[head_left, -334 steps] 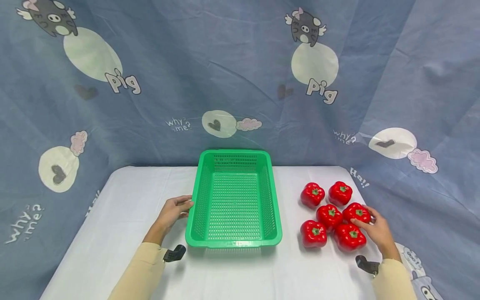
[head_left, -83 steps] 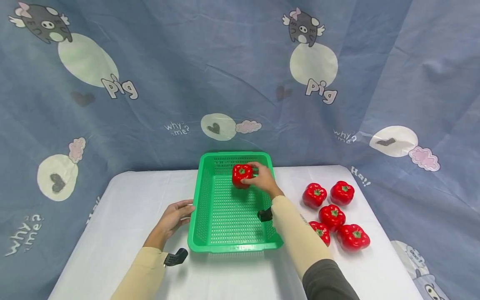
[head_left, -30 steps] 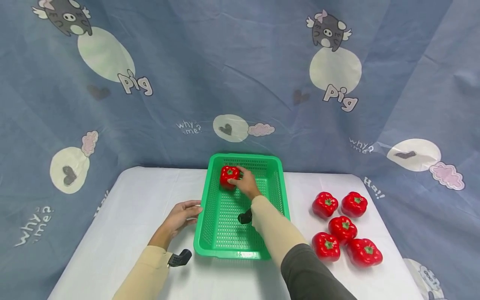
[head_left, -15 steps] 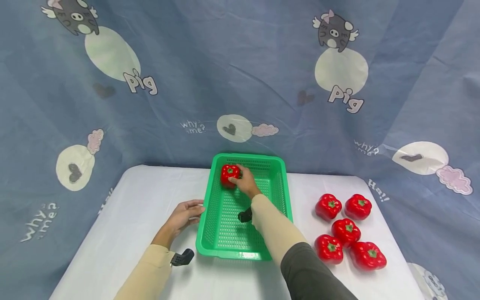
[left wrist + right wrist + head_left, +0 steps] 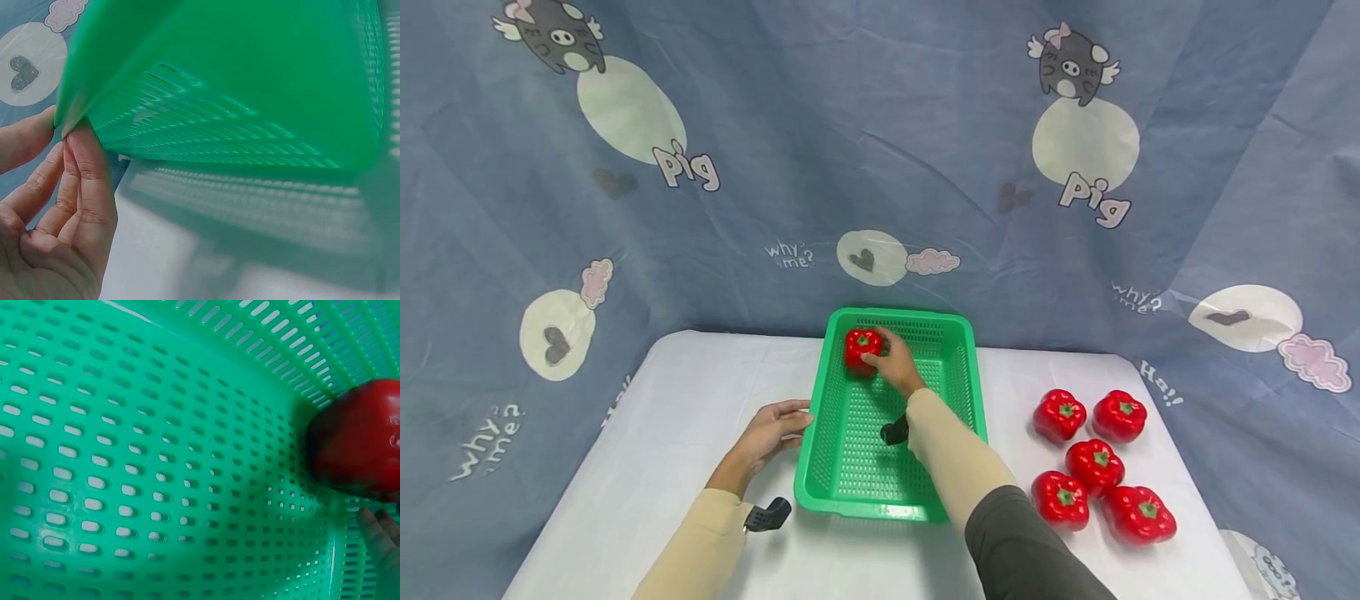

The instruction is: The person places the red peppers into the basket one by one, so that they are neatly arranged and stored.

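Observation:
A green plastic basket (image 5: pixel 880 508) with slotted walls stands on the white table. At its left rim, my left hand (image 5: pixel 772 432) pinches the edge between thumb and fingers; the left wrist view shows this hand (image 5: pixel 69 206) up close. Reaching into the basket, my right hand (image 5: pixel 895 364) grips a red bell pepper (image 5: pixel 861 350) in the far left corner. In the right wrist view the pepper (image 5: pixel 359 440) is by the basket wall, and only a few fingers (image 5: pixel 378 534) show. Several more red bell peppers (image 5: pixel 1094 467) lie on the table right of the basket.
The white table (image 5: pixel 655 450) extends to both sides of the basket. A blue printed cloth (image 5: pixel 775 150) hangs behind it, close to the basket's far rim. My right forearm (image 5: pixel 958 450) crosses over the basket's right rim.
Since the earliest frame, my right hand has carried one pepper from the group at right into the basket, then leftward to its corner. Over the last second, only the view has shifted slightly.

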A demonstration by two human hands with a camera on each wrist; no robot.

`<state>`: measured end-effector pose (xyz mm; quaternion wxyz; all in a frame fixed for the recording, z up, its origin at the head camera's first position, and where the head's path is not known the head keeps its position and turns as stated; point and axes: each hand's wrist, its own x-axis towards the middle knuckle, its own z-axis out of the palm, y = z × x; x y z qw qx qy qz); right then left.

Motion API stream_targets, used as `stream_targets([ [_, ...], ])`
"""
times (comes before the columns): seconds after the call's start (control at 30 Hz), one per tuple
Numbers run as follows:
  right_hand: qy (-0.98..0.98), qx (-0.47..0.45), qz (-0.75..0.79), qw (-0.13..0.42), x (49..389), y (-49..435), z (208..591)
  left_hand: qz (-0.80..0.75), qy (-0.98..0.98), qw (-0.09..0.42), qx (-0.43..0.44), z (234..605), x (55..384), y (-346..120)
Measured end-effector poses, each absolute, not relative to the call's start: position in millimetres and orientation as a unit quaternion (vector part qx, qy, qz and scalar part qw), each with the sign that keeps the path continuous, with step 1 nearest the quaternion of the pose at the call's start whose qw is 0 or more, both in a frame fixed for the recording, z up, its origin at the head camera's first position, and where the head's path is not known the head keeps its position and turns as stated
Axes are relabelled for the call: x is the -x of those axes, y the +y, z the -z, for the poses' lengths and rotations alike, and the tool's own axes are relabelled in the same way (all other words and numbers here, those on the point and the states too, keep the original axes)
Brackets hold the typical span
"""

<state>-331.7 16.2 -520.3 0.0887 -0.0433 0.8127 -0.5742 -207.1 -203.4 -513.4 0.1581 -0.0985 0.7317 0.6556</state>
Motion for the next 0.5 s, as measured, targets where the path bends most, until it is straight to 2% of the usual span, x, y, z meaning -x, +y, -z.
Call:
stream_targets([
  [0.5,0.814,0.037,0.573,0.087,321.8,23.1,515.1,-0.651,0.736,0.159,0.095,511.0,205.7,-202.4],
])
